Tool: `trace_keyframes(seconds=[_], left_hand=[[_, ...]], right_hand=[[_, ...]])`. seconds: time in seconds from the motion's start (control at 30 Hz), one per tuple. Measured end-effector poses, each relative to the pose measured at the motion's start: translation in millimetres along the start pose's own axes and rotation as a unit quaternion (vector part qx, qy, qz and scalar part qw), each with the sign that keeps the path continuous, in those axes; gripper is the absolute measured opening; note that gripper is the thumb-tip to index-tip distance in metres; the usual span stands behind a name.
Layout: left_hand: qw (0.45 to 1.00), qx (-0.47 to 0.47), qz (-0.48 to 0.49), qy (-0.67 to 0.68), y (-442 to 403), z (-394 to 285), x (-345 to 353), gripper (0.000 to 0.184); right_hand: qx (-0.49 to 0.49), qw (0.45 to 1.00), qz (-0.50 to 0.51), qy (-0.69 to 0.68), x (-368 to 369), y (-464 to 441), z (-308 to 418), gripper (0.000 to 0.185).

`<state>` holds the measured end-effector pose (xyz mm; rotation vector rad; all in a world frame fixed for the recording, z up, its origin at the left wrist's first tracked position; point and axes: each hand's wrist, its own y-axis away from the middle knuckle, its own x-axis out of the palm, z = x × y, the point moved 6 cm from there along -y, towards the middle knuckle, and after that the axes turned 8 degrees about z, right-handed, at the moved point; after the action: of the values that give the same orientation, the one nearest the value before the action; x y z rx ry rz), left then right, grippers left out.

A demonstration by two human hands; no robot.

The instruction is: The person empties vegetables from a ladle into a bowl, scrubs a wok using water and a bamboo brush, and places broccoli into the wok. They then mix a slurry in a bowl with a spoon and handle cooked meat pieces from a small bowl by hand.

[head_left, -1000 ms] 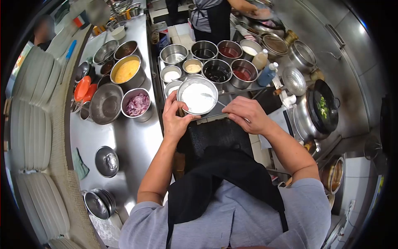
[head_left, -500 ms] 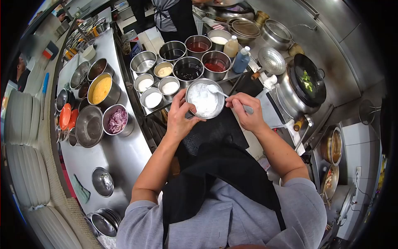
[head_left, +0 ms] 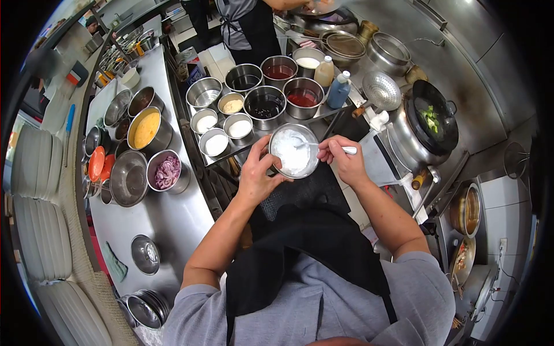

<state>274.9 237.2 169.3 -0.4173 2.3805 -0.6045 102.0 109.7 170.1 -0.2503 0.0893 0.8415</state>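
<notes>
My left hand [head_left: 262, 170] is closed on the left rim of a small metal bowl [head_left: 314, 164]. White powder or paste [head_left: 290, 151] covers the inside of the bowl. In my right hand [head_left: 344, 158] is a spoon [head_left: 350, 150], pinched by its handle. The head of the spoon dips into the white stuff, partly blurred. Just beyond the bowl stand small metal pots of white seasoning, the nearest being one pot [head_left: 214, 143] at the front left of the rack.
A metal counter [head_left: 184, 222] on the left holds a pot of yellow liquid [head_left: 145, 128] and a pot of sliced red onion [head_left: 167, 172]. Pots of dark and red sauce [head_left: 303, 97] stand ahead beside a blue bottle [head_left: 339, 90]. Right: a wok with greens [head_left: 430, 118]. Another person [head_left: 248, 29] works ahead.
The bowl has shifted slightly right and down in view with both hands. The spoon now sits deeper in the white stuff and my right-hand grip has altered slightly.
</notes>
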Motion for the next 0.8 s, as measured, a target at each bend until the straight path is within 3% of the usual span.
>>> trace_keyframes(seconds=[0.27,0.8], left_hand=[[0.999,-0.03,0.011,-0.004,-2,3,-3,0.042],[0.999,-0.034,0.023,-0.019,-25,12,26,0.044]], right_hand=[[0.036,0.986,-0.037,-0.156,-8,7,-21,0.029],[0.045,0.971,-0.083,-0.221,-50,36,-34,0.028]])
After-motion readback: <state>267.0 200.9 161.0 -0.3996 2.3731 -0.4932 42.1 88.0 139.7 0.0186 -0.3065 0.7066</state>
